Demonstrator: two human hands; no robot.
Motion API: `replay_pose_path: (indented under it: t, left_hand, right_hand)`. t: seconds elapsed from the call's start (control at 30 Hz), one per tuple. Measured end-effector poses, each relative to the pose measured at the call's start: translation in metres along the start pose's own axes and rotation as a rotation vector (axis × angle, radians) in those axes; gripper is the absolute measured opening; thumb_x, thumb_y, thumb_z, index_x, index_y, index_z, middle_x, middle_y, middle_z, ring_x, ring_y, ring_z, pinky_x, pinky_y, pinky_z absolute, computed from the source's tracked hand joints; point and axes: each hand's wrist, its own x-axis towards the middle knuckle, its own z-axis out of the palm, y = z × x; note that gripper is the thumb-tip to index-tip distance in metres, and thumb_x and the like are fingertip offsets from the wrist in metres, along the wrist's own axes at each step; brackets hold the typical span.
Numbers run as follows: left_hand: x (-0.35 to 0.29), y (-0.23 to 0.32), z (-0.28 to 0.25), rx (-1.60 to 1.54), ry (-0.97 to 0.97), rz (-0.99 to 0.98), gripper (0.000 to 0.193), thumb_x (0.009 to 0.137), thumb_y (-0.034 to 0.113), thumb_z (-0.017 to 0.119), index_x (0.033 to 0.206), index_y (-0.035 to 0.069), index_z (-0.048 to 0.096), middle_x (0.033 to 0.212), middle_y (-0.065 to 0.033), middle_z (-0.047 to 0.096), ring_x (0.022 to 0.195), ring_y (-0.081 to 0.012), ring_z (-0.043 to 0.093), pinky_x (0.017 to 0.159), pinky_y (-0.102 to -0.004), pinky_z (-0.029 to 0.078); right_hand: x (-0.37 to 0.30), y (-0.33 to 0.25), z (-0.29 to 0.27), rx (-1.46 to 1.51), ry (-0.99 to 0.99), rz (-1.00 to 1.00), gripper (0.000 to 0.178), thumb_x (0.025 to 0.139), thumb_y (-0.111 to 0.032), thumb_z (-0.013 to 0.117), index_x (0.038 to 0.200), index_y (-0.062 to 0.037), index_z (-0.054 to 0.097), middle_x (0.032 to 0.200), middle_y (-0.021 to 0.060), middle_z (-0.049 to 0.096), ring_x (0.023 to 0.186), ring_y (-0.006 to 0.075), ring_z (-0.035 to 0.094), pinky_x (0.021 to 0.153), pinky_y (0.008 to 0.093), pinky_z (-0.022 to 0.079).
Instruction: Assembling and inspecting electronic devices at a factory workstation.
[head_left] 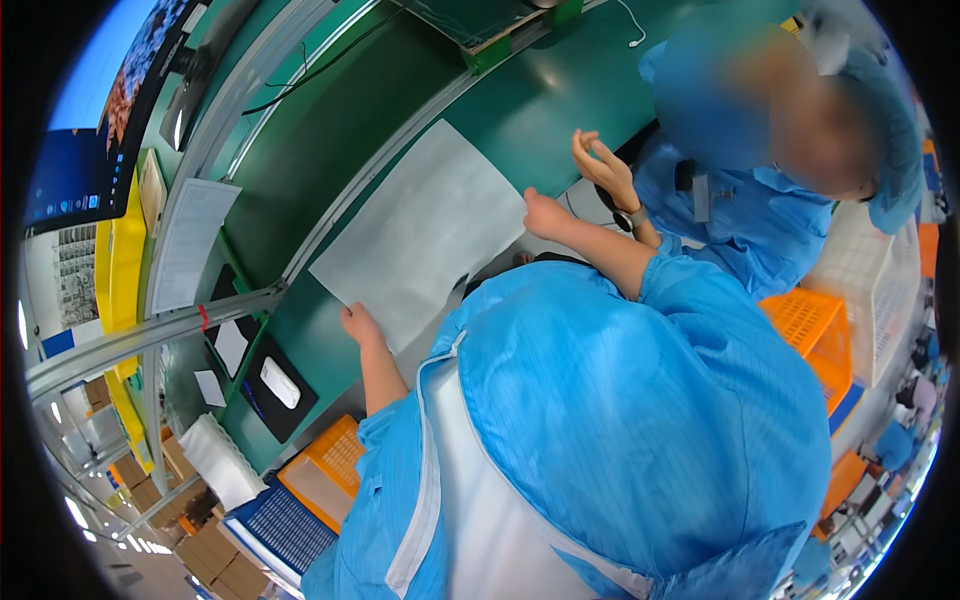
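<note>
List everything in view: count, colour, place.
sheet: 1, white, held between the hands over the table
table: 1, green, under and beyond the sheet
monitor: 1, black frame, upper left
metal frame: 1, grey, left side
posted paper: 1, white, left
mat: 1, black, lower left of sheet
mouse-like object: 1, white, on mat
orange baskets: at least 2, orange, lower left and right
blue basket: 1, blue, lower left
cardboard boxes: several, brown, far lower left
co-worker: 1, blue clothing, upper right
far-edge clutter: too small to sort
garment: 1, blue, lower centre
left hand: 1, bare, sheet's lower-left edge
right hand: 1, bare, sheet's right edge
</note>
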Motion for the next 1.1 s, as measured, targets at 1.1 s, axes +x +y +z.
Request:
replay_pose_path:
  t: [1.1]
  left_hand:
    - [0.010,0.073,-0.010,-0.523,0.042,0.004,0.030,0.082,-0.004,0.054,0.112,-0.001,0.056,0.110,-0.0108,0.059,0.097,-0.0230,0.058,0.085,-0.0353,0.048]
  right_hand:
    - [0.012,-0.003,-0.007,0.783,0.305,0.277,0.017,0.073,-0.002,0.057,0.090,-0.0038,0.052,0.075,0.0057,0.057,0.058,0.0149,0.059,0.050,0.0266,0.048]
